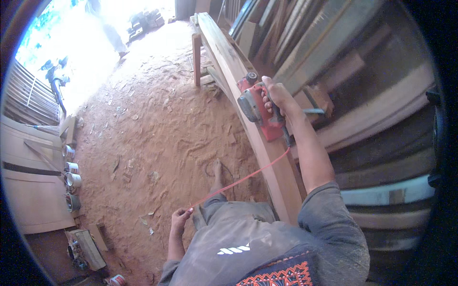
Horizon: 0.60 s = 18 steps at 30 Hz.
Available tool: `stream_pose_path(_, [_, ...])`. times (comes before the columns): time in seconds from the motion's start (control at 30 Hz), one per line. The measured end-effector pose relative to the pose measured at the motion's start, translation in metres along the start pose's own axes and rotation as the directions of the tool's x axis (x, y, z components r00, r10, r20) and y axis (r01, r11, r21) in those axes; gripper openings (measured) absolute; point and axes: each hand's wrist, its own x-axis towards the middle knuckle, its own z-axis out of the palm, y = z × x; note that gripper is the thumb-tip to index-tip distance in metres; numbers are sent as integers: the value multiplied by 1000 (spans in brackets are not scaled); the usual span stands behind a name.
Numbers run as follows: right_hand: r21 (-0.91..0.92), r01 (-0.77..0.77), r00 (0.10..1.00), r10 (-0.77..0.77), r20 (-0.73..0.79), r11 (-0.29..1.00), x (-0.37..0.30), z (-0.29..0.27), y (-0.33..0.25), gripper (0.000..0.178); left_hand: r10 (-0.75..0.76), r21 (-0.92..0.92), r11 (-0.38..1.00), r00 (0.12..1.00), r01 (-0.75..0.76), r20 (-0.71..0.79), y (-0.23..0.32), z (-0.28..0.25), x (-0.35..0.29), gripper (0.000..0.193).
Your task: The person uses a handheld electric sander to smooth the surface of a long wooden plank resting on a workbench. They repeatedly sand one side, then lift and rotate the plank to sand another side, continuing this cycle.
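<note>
Below the head camera, the only view, a person bends over a long pale board [281, 186] that runs from beside the person's lap up toward a bright opening, its far end near a wooden post [196, 59]. On the board, around the middle of its length, sits a red and grey power planer [257, 107], and the right hand [280, 97] grips it, fingers wrapped round the handle. From the rear of the planer a thin red cord [238, 181] slants across the board and over the lap to the left hand [180, 218], low on the left, which appears closed on the cord and holds it out to the side. Judging by this, smoothing the board is the step in hand; the next move would seem to call for guiding the planer flat along the wood with the cord held clear of its path. A bare foot [218, 169] rests on the dusty floor [143, 119]; planks [381, 109] stand on the right and white tubs [74, 179] line the left. Several things are hard to make out: the planer's underside and blade are hidden, so whether it is running or cutting cannot be told; the right thumb and trigger are unclear; the cord's run beyond the left hand is lost; and glare washes out the opening, including a dark shape beside it.
</note>
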Motion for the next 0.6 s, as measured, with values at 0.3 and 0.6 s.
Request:
stream_pose_path(0.3, [-7, -38, 999, 38, -36, 999, -224, -60, 113, 50, 66, 113, 992, 998, -64, -17, -130, 34, -128, 33])
stream_pose_path(0.6, [-8, -67, 996, 66, -63, 998, -412, -109, 195, 52, 146, 132, 979, 987, -154, 70, -185, 10, -231, 21])
